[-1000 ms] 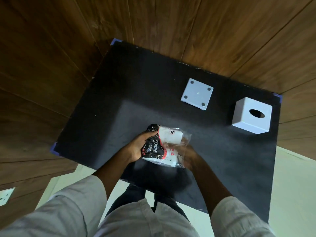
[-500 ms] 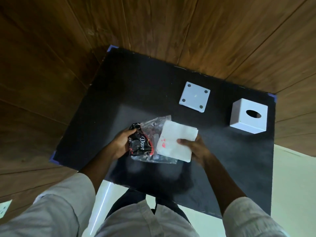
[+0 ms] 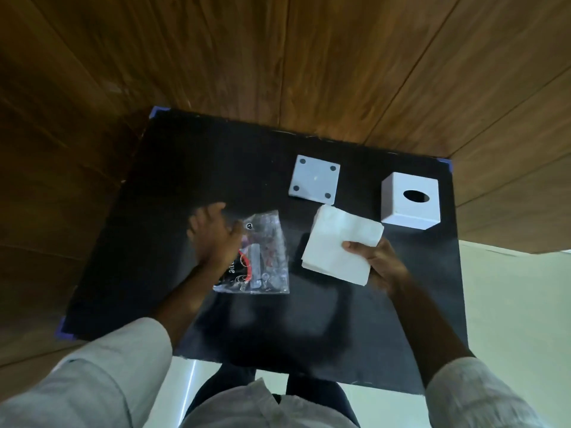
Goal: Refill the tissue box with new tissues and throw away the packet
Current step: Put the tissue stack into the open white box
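Observation:
My right hand (image 3: 378, 264) is shut on a stack of white tissues (image 3: 340, 239), held clear of the packet just left of the tissue box. The white cube tissue box (image 3: 397, 211) stands at the far right of the black table (image 3: 185, 168), its oval hole facing up. Its square white base plate (image 3: 314, 182), with dark feet at the corners, lies apart to the box's left. The clear plastic packet (image 3: 267, 261) with black and red print lies flat and empty-looking in the middle. My left hand (image 3: 213, 239), blurred, rests over the packet's left edge with fingers spread.
Wooden panel walls enclose the table at the back and left. Blue tape marks the table's corners (image 3: 156, 111). A pale floor (image 3: 509, 304) shows to the right and below the near edge, where my legs stand.
My right hand has pulled the tissue stack fully out of the packet and carried it right toward the box. My left hand has loosened its grip and the packet now lies flat.

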